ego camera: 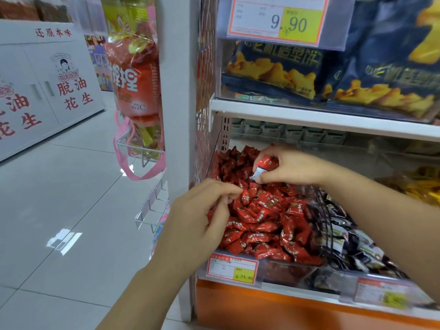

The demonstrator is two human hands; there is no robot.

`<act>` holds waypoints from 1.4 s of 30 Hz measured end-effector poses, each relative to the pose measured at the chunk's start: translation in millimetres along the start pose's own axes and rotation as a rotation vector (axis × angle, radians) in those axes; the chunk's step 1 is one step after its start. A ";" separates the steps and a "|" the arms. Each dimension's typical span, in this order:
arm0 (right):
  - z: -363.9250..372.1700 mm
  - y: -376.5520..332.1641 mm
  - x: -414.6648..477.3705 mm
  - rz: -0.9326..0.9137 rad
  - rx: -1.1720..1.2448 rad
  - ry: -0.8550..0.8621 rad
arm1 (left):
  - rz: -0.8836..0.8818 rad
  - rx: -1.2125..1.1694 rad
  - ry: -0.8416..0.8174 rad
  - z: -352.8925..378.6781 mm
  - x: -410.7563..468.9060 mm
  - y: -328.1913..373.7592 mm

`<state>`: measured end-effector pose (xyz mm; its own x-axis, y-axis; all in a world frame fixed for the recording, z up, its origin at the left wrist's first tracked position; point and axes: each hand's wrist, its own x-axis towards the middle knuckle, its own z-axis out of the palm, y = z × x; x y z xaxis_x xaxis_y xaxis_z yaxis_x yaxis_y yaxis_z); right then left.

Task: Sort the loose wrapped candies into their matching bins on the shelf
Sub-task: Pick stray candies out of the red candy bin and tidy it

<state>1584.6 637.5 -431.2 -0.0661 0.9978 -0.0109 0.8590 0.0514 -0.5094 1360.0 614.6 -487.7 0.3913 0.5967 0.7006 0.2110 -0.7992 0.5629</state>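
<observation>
The right hand (294,166) pinches a red-and-white candy (263,166) above the red candies (266,217); below it, the left hand (202,217) curls against them, its grasp unclear.

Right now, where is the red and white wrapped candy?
In the head view, the red and white wrapped candy is pinched in the right hand, above the rear of the clear bin of red wrapped candies.
</observation>
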 end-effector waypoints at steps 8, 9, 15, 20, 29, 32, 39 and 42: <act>0.6 2.2 -30.2 0.014 0.094 0.179 | 0.006 -0.036 -0.001 12.5 1.3 4.8; -1.6 2.9 -34.7 0.025 0.095 0.230 | 0.003 -0.041 -0.009 13.7 1.5 5.1; -11.0 40.6 -78.1 0.270 0.143 0.680 | -0.064 -0.044 -0.126 23.0 2.2 6.0; 0.8 63.9 -109.9 0.278 0.123 0.716 | -0.066 -0.049 -0.429 37.5 12.5 18.1; 23.4 56.6 -115.3 0.035 0.202 0.306 | -0.099 0.418 -1.112 93.0 57.2 9.0; 21.9 58.7 -115.5 0.029 0.243 0.295 | -0.097 0.531 -1.134 104.6 72.1 -8.0; 19.9 61.1 -115.0 0.036 0.287 0.269 | -0.096 0.594 -0.967 100.1 100.0 -52.9; 19.2 60.8 -114.1 0.038 0.298 0.269 | -0.135 0.530 -0.875 93.6 107.1 -60.8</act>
<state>1634.7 526.0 -477.4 0.1321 0.9764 0.1708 0.6709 0.0388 -0.7405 1472.9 720.3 -487.9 0.8054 0.5915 -0.0383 0.5863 -0.7854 0.1984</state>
